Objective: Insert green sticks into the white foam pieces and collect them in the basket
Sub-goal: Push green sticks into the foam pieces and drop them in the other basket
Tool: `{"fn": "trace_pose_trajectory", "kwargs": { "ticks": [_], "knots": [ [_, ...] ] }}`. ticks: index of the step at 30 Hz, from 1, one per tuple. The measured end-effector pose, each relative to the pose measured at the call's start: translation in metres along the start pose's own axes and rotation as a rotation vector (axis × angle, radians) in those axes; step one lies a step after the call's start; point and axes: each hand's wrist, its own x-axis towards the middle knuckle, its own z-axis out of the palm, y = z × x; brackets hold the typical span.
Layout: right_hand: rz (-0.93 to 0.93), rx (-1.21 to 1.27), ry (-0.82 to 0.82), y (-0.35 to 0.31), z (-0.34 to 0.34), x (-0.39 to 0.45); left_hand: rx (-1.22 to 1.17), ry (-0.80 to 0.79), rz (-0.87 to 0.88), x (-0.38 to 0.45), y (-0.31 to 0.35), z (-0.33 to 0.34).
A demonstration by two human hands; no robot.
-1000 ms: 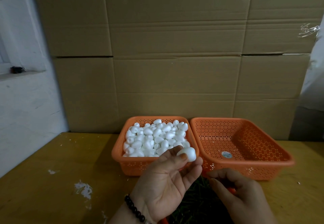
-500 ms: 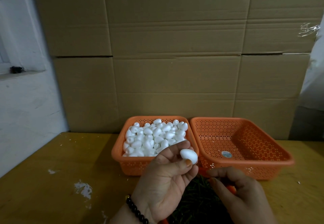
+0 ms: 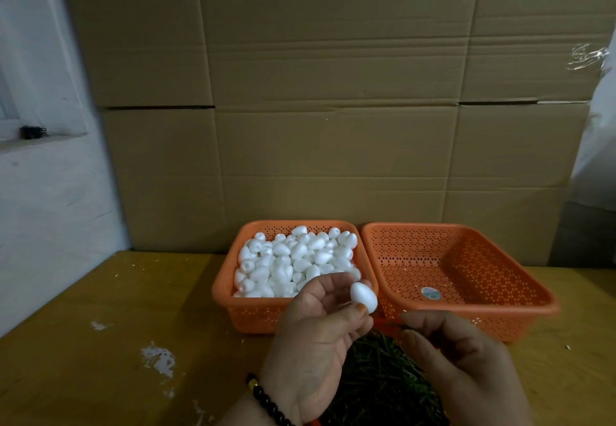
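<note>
My left hand (image 3: 313, 342) pinches a white foam egg (image 3: 364, 296) between thumb and fingertips, in front of the baskets. My right hand (image 3: 460, 369) is just to its right and slightly lower. Its thumb and forefinger are pinched on a thin green stick (image 3: 396, 325) that barely shows and points left toward the egg. Below both hands lies a dark pile of green sticks (image 3: 376, 382), partly hidden by my hands. An orange basket (image 3: 226, 295) full of several white foam pieces (image 3: 296, 259) stands behind my left hand. An orange basket (image 3: 500, 309) with nothing in it stands to its right.
Both baskets stand on a yellow wooden table (image 3: 116, 342) with white paint marks. A wall of cardboard boxes (image 3: 333, 125) rises right behind them. A white wall (image 3: 43, 209) is at the left. An orange rim (image 3: 383, 321) edges the stick pile.
My left hand has turned the foam egg and brought it slightly lower and right, toward my right hand. My right hand has risen a little from the stick pile with its fingertips pinched.
</note>
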Motion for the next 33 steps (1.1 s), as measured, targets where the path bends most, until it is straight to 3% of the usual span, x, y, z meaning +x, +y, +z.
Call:
{"fn": "trace_pose_trajectory", "kwargs": {
  "ticks": [6, 13, 22, 33],
  "knots": [
    [0.016, 0.024, -0.003, 0.001, 0.001, 0.001, 0.496, 0.065, 0.271, 0.000, -0.008, -0.003],
    [0.004, 0.023, 0.022, 0.003, 0.001, 0.000, 0.748, 0.056, 0.449, -0.003, -0.014, -0.002],
    [-0.021, 0.073, 0.057, -0.003, 0.001, 0.000, 0.817, 0.046, 0.574, -0.004, -0.014, 0.000],
    [-0.008, 0.164, 0.079, -0.007, 0.004, 0.000, 0.680, 0.012, 0.552, -0.001, -0.016, 0.000]
  ]
}}
